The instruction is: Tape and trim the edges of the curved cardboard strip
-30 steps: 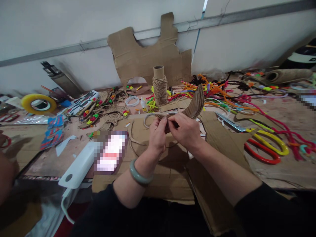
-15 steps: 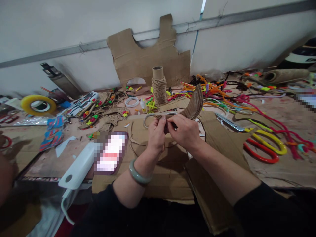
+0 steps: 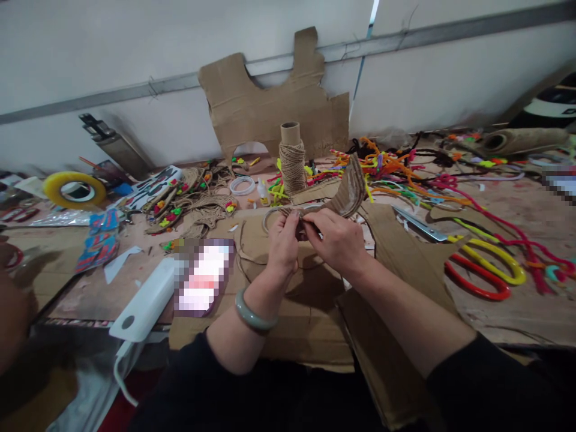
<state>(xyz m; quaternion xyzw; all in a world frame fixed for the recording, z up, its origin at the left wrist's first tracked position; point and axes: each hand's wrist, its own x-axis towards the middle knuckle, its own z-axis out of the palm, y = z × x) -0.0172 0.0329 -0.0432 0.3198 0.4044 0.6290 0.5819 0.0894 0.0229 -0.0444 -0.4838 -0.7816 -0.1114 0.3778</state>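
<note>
My left hand (image 3: 284,243) is closed, its thumb and fingers pinching a curved brown cardboard piece (image 3: 352,189). One wide end of that piece rises beyond my right hand, and its lower part is hidden by my fingers. Close beside, my right hand (image 3: 335,240) is closed in a pinch, its fingertips meeting the left ones; what sits between them is too small to make out. A pale ring (image 3: 267,221) shows just behind my left fingers. Thin brown twine (image 3: 245,259) loops over the cardboard sheet (image 3: 310,336) below my hands.
A twine roll (image 3: 292,162) stands behind my hands. Scissors (image 3: 483,261) with red and yellow handles lie right, near colourful cords (image 3: 405,165). Left are a phone (image 3: 204,277), a white power strip (image 3: 146,300), tape (image 3: 74,190) and twine ornaments (image 3: 198,201). Another person's arm (image 3: 13,312) shows far left.
The view has shifted slightly. Both hands stay together at the cardboard piece, its raised end tipped a little leftward; my right fingers have moved only slightly.
</note>
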